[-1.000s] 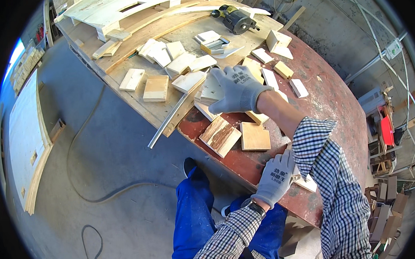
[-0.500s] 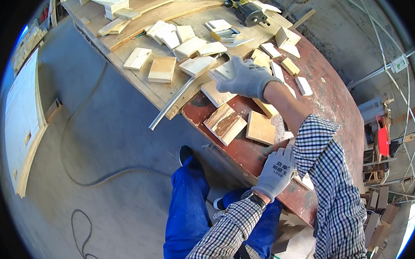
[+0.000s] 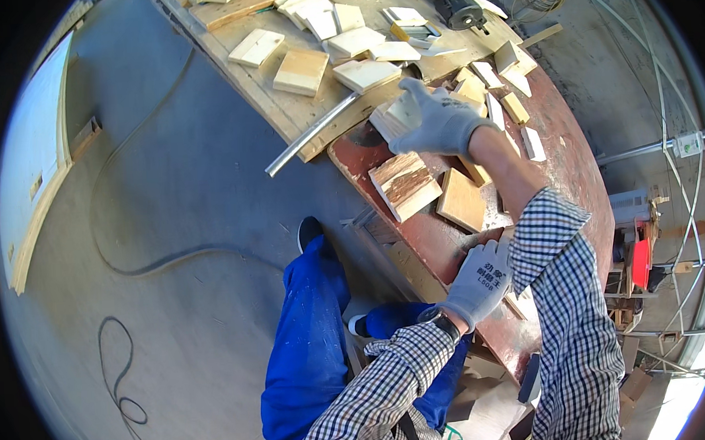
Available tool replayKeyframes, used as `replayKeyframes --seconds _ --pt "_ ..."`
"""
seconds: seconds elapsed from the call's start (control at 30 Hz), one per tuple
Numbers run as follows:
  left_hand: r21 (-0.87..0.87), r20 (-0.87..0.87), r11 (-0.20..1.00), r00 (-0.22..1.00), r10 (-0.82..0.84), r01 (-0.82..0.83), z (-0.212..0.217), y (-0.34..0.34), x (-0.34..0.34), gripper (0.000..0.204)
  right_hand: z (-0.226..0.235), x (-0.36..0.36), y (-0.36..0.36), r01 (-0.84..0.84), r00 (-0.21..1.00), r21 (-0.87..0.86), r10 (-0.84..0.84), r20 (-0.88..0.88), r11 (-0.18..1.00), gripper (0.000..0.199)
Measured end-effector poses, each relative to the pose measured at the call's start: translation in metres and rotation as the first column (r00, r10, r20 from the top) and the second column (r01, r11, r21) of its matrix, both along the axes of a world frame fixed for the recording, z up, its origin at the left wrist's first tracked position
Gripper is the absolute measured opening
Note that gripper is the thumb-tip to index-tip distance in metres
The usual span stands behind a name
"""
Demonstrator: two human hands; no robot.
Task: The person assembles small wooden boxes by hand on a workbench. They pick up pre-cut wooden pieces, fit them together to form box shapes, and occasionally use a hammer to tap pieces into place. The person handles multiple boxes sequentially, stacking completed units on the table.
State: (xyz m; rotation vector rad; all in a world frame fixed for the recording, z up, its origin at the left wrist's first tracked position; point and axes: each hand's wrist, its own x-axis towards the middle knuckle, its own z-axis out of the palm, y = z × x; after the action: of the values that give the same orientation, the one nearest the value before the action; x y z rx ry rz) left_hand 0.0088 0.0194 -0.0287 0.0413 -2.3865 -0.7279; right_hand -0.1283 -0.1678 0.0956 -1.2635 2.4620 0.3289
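Note:
My right hand [image 3: 443, 124], in a grey work glove, reaches across the red tabletop [image 3: 577, 160]. Its thumb and fingers span a pale wooden block [image 3: 396, 116] on the table's left side, and the glove covers part of it. My left hand [image 3: 481, 278], gloved too, lies with fingers stretched out near the table's front edge. A light wood piece [image 3: 521, 303] shows beside its palm, partly covered. Between the hands are a block with streaky brown grain [image 3: 405, 184] and a plain square block [image 3: 461, 201]. My right forearm passes close over the left fingertips.
A plywood board [image 3: 283, 116] adjoins the red top, bearing several wooden blocks [image 3: 301, 71] and a yellow-black power tool [image 3: 457, 6]. A metal tube [image 3: 312, 134] juts over its edge. Small offcuts [image 3: 514, 108] lie right of my right hand. A cable [image 3: 144, 271] crosses the floor.
The view has shifted, so the table sits higher and farther right. My right hand has come slightly nearer with the pale block, over the block beside it. The left hand stays at the front edge.

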Motion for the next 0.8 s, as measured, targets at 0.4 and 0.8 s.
replayKeyframes --seconds 0.4,0.8 --pt "0.107 0.195 0.986 0.969 -0.149 0.130 0.024 -0.012 0.006 0.025 -0.018 -0.035 -0.013 0.010 0.992 -0.042 -0.004 0.130 0.999 0.115" --pt "0.049 0.169 0.997 0.983 -0.074 0.067 0.027 -0.013 0.009 0.023 -0.020 -0.039 -0.011 -0.017 0.999 -0.021 0.018 0.047 1.000 0.116"
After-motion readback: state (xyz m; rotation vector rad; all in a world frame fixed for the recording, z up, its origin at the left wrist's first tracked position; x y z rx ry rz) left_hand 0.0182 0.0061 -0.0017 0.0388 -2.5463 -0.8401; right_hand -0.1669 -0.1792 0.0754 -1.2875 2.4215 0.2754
